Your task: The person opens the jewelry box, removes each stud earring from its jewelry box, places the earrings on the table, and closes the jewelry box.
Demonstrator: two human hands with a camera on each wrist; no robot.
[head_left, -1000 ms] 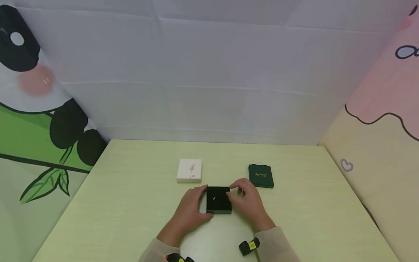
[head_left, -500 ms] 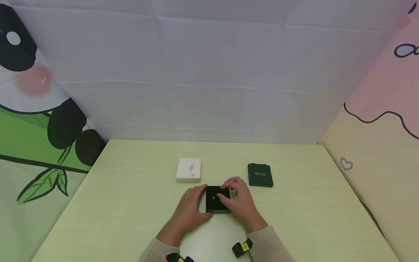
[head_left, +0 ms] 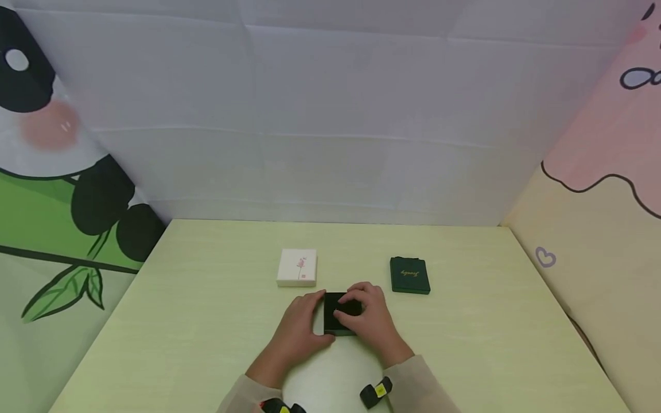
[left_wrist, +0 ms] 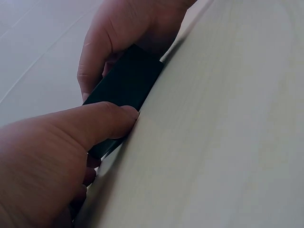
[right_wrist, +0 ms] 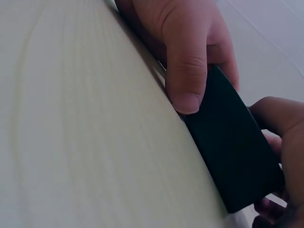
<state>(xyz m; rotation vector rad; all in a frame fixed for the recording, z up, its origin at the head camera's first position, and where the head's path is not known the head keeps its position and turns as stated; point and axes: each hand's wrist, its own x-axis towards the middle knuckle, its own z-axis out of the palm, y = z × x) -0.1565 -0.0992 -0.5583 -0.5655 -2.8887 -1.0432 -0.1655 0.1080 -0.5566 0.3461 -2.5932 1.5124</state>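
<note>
A small square dark green jewelry box (head_left: 338, 331) with a black top surface lies on the table, a tiny silver star-shaped piece on it. My left hand (head_left: 296, 327) grips the box from the left, thumb against the near side and fingers at the far left corner. In the left wrist view its thumb presses the green side (left_wrist: 128, 78). My right hand (head_left: 374, 321) reaches over the box from the right. Its thumb tip and index finger stand slightly apart, right by the star, which they partly cover. The right wrist view hides those fingertips behind the box (right_wrist: 232, 137).
A white box (head_left: 296, 268) with a pink flower print lies behind and left of the hands. A dark green pouch (head_left: 410, 275) with gold lettering lies behind on the right. The pale wooden table (head_left: 206, 275) meets a white cloth wall at its back edge.
My right hand has moved left across the top of the box, from its right edge to the star. The left hand and the box have stayed in place.
</note>
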